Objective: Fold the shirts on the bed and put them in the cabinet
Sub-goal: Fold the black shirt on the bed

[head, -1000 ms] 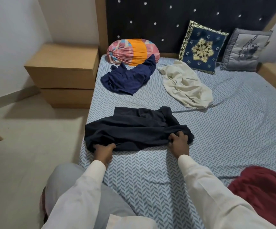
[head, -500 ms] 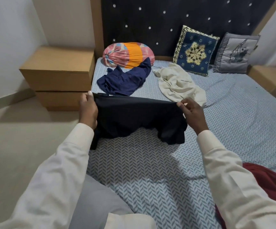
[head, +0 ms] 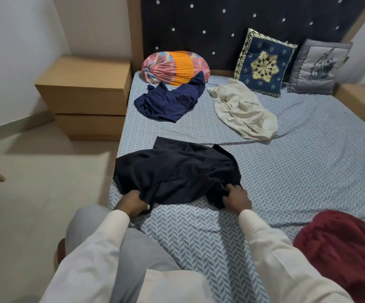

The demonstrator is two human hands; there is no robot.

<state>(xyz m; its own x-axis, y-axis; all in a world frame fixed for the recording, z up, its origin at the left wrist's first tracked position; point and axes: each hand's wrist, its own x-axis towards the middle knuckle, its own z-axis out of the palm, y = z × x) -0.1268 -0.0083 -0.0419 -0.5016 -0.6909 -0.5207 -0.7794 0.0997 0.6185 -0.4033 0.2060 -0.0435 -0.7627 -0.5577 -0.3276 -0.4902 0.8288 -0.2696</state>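
Note:
A black shirt lies partly folded near the left edge of the bed, which has a grey herringbone sheet. My left hand grips its near left corner. My right hand grips bunched fabric at its near right corner. Farther back a navy shirt lies crumpled, and to its right a cream shirt is spread loosely. A dark red garment sits at the bed's near right.
A wooden bedside cabinet with drawers stands left of the bed by the wall. A colourful bolster, a blue embroidered cushion and a grey cushion lean against the dark headboard. Bare floor lies to the left.
Both hands had lifted the black shirt's edge up and away from me; now they have brought it back down towards me and the shirt lies on the sheet, folded over.

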